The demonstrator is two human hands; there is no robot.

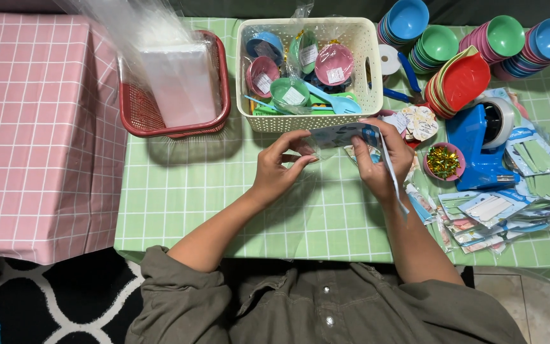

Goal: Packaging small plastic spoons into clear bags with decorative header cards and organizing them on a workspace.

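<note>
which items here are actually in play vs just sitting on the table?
In play:
- left hand and right hand, both gripping the blue-printed card in a clear plastic sleeve

Lying about:
- cream perforated plastic basket of wrapped bowls
- red mesh basket holding clear bags
- stacks of coloured plastic bowls
- blue tape dispenser
- pile of packaged cards

A blue-and-white flat packet [345, 135] sat between both hands; more clear packets [491, 213] lay fanned at the worktop's right edge.

Olive-green shirt [326, 306], sleeves rolled up, pale snap buttons.
</note>
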